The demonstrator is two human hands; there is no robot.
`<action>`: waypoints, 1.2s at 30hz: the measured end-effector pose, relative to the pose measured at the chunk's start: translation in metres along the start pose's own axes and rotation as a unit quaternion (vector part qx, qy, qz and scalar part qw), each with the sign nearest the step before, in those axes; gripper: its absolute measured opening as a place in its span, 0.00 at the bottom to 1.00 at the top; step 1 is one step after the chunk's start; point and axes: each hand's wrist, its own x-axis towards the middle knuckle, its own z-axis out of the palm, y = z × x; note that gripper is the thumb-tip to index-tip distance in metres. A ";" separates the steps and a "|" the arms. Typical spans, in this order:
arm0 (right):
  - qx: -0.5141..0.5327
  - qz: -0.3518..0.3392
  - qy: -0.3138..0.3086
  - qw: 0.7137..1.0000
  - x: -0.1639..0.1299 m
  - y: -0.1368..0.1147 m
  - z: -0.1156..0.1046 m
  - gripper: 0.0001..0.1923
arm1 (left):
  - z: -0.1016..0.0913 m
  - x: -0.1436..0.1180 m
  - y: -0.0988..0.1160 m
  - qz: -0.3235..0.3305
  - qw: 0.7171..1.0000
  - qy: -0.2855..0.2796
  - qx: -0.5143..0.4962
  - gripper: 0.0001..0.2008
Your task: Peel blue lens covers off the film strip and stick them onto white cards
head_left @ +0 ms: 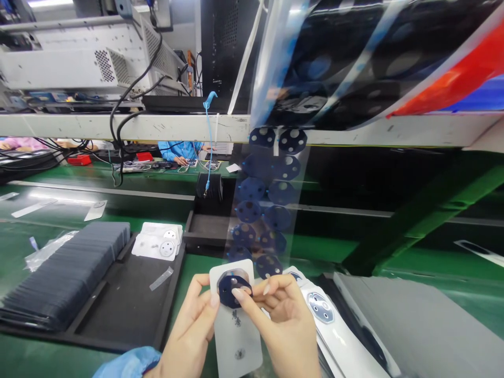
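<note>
A white rounded panel [238, 341] with small dark characters is gripped at its left edge by my left hand [197, 315], thumb in front. Over the round area at the panel's top sits a dark blue round sticker [226, 291] with holes. My right hand [285, 315] pinches that sticker's right side between thumb and fingers. Whether the sticker touches the panel all round, I cannot tell. Just behind hangs a clear strip [293, 210] bearing rows of similar dark blue round stickers.
At right lie white panels with round dark inserts [321, 307] beside a grey stack [429, 315]. A black tray [126, 299] with a row of dark thin plates [74, 268] and white panels [151, 239] is left. A shelf beam [173, 126] crosses above; a co-worker's blue sleeve [169, 149] shows beyond.
</note>
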 end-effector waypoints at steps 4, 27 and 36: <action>-0.001 -0.003 0.000 1.000 0.000 0.001 0.000 0.24 | 0.003 -0.001 0.001 -0.006 1.000 0.006 -0.018 0.14; -0.009 -0.025 0.013 1.000 -0.005 0.006 0.002 0.22 | -0.001 -0.003 -0.002 -0.001 1.000 0.020 0.014 0.16; -0.039 -0.074 0.041 0.996 -0.010 0.006 0.005 0.19 | -0.005 0.001 -0.012 0.079 0.988 0.019 0.132 0.10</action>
